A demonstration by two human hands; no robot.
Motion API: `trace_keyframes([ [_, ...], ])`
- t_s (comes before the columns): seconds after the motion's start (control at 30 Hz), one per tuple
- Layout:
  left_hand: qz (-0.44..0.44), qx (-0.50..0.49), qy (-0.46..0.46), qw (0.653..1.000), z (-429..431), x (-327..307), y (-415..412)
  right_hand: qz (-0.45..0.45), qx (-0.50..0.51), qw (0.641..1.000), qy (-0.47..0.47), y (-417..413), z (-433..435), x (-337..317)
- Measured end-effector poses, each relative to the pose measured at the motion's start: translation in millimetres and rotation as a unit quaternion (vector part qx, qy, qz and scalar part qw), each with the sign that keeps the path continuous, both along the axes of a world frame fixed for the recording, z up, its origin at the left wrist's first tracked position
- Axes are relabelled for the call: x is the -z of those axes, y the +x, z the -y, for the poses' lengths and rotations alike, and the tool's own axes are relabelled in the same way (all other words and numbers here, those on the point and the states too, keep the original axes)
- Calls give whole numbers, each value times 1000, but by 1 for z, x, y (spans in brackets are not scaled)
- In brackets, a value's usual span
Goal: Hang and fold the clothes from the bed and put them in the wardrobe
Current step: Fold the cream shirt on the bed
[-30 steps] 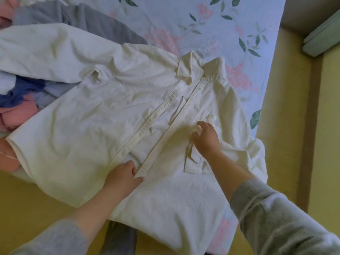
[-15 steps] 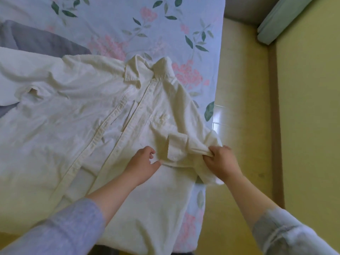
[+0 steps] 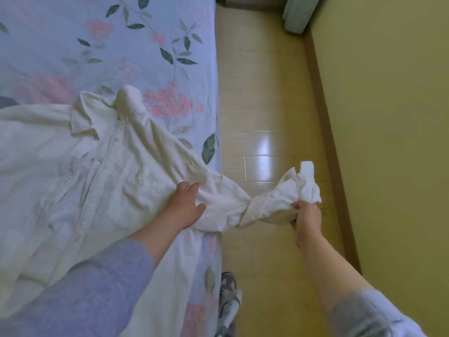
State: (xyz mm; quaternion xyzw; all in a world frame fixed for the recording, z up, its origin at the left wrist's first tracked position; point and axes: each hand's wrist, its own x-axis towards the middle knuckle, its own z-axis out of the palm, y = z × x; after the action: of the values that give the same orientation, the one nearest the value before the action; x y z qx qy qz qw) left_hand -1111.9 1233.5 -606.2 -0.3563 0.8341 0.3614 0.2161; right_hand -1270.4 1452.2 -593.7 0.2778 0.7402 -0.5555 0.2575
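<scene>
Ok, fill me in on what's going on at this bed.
A person is working on a white shirt spread front-up on the floral bed. Their left hand rests open on the shirt near the armhole. The right hand has a grip on the end of the sleeve, holding it stretched past the bed's edge above the floor. The sleeve is twisted midway, and the shirt is not yet folded.
</scene>
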Motion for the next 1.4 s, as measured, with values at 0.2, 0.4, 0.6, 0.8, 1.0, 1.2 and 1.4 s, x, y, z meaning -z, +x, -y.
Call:
trace_keyframes([
  [0.2,90,94,-81,988,-10,12,-36,59,179,965,-181,9,-51,15],
  [0.4,136,140,-117,974,-30,36,-38,64,145,971,-181,0,-71,24],
  [0.6,141,158,-150,966,-45,49,-33,60,114,986,-103,-13,-93,16],
  [0.8,-69,88,-180,977,-40,30,-48,-227,-110,927,278,12,-65,21],
  [1.0,-97,201,-157,962,-16,27,-85,-130,-475,866,89,18,3,42],
  [1.2,-43,206,-153,966,6,35,-106,24,-614,785,82,33,31,74],
  [1.4,-102,95,-132,981,21,41,-122,-157,-652,702,240,54,11,86],
])
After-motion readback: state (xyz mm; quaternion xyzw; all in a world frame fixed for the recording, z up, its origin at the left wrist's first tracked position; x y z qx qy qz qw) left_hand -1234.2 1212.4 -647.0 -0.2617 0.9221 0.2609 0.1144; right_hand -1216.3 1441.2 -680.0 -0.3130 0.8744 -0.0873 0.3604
